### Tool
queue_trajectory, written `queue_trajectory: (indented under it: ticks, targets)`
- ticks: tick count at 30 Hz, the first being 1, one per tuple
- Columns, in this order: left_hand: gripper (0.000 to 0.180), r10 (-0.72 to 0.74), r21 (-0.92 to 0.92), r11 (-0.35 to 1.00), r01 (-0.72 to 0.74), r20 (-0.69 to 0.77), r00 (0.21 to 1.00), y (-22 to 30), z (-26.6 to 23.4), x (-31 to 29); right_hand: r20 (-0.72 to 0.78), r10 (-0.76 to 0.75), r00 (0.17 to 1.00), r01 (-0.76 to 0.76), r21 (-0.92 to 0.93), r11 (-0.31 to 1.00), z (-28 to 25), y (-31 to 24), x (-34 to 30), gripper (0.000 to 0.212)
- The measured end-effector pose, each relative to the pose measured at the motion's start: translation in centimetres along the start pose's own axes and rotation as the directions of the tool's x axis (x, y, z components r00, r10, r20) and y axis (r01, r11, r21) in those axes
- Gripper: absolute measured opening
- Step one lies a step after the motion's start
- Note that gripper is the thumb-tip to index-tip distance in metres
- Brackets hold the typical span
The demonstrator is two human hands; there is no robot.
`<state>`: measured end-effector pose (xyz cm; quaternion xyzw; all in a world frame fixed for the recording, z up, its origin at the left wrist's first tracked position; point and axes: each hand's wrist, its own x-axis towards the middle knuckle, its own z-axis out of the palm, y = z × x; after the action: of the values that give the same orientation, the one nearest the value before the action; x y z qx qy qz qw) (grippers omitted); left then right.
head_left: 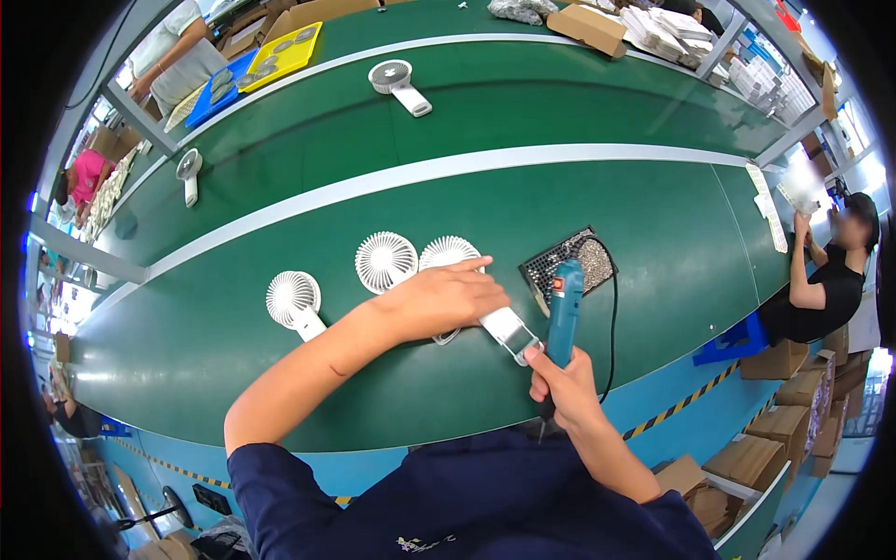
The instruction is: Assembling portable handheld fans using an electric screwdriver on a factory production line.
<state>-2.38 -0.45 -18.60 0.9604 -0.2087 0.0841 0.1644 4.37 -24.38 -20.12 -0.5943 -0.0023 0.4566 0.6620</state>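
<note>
My left hand (457, 297) lies over a white handheld fan (507, 329), gripping it around the middle. Its round grille shows above my fingers, and its handle slants toward my right hand. My right hand (569, 387) is wrapped around a teal electric screwdriver (566, 308), the thumb close to the end of that fan's handle. The driver's lower tip points down below the fist. To the left are a second fan (385, 262), its handle mostly hidden under my left forearm, and a third fan (294, 301), lying apart.
Beyond the driver sits a black tray (537, 273) of small metal parts, with a dark cable beside it. Two more fans (403, 89) (189, 175) lie past the white rail (373, 191) on the green surface. A co-worker (831, 271) sits at the right; another person stands far left.
</note>
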Motion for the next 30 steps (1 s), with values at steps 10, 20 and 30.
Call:
queue_trajectory:
  ticks: [10, 20, 30]
  targets:
    - [0.033, -0.050, 0.009, 0.999, 0.050, -0.031, 0.998, 1.3, -0.2, -1.0, 0.044, -0.069, 0.997, 0.072, -0.052, 0.996, 0.5, 0.3, 0.4, 0.020]
    - [0.039, -0.175, -0.027, 0.984, 0.174, -0.037, 0.984, 2.9, -2.9, -2.0, 0.086, -0.053, 0.995, 0.062, -0.100, 0.993, 1.2, 0.3, 1.1, 0.020]
    - [0.064, -0.850, -0.087, 0.396, 0.914, -0.412, 0.330, 9.1, 3.0, -6.7, 0.171, 0.023, 0.985, -0.024, 0.007, 1.000, 2.7, 1.7, 1.5, 0.032]
